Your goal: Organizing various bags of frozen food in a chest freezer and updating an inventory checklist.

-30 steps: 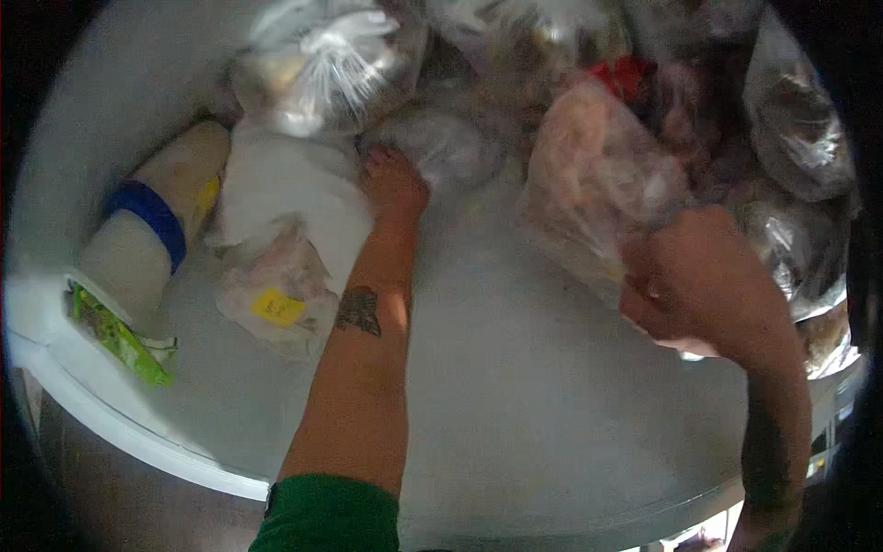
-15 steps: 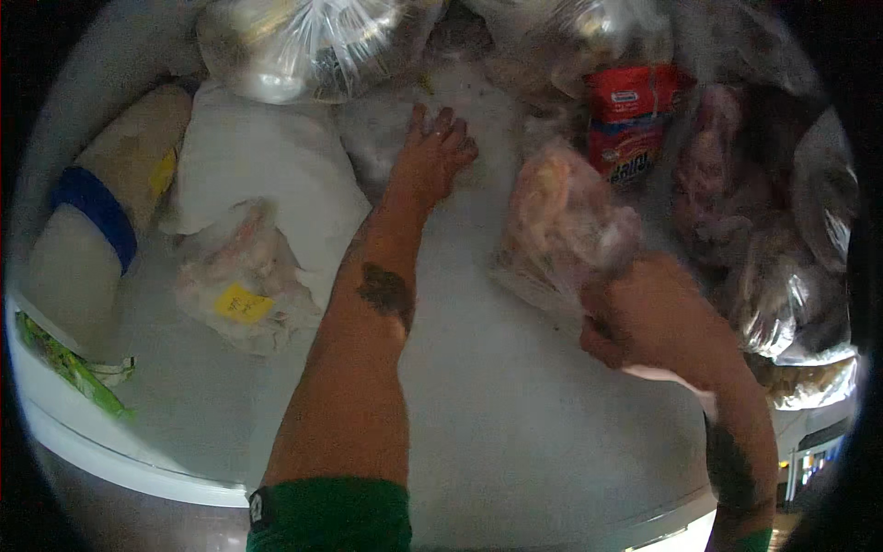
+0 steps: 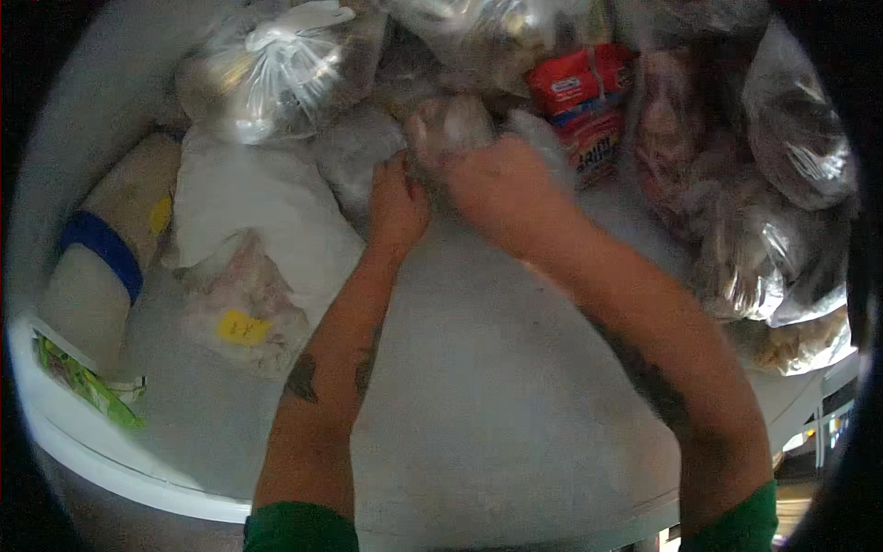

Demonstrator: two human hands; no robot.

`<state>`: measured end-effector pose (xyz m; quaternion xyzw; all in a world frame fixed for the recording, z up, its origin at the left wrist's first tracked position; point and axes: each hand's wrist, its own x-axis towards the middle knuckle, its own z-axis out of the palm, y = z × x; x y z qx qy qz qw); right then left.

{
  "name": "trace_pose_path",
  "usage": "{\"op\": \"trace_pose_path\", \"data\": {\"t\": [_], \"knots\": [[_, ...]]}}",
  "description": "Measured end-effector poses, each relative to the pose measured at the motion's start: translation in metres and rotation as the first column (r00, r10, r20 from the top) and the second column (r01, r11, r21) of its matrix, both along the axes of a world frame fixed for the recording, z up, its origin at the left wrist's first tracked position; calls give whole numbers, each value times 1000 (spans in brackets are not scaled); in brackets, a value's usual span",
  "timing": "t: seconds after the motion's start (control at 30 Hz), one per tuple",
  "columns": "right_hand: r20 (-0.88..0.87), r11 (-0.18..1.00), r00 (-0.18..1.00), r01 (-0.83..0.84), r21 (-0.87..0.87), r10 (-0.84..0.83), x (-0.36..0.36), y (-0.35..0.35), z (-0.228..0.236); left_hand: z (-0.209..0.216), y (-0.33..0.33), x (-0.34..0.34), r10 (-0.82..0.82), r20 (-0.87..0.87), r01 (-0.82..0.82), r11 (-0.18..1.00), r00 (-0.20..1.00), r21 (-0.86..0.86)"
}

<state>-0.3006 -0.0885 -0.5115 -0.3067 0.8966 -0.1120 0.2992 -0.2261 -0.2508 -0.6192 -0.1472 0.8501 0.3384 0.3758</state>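
Note:
A clear plastic bag of pinkish meat is at the back middle of the white shelf, with my right hand closed on its near side. The right hand's fingers are mostly hidden by the back of the hand and by blur. Just left of the bag, my left hand reaches forward with thumb and fingers apart and nothing visible in it. Its fingertips are beside a frosty clear bag, though I cannot tell whether they touch it.
White packages, a bagged piece with a yellow label and a pale roll with a blue band lie left. Behind are a knotted bag and a red packet. Filled bags crowd the right. A white rim borders the front.
My right hand has carried the meat bag from the right toward the back middle. My left hand has drawn back slightly to the left, its fingers less spread. The view has shifted a little.

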Motion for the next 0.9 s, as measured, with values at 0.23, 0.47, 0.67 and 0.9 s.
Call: {"op": "trace_pose_path", "data": {"t": [0.23,0.47,0.67,0.9], "knots": [[723,969,686,-227,103,84,31,-4,32,-16,80,-27,275,-465,-294,955,841,34],[813,988,575,-46,148,-95,19,20,78,-65,78,-37,-506,-561,500,847,655,-180],[808,933,486,293,208,-333,-3,33,80,-54,25,-60,-87,-300,182,935,950,305],[879,692,280,718,75,-386,45,1,137,95,-45,17,329,504,-596,322,799,735]]}}
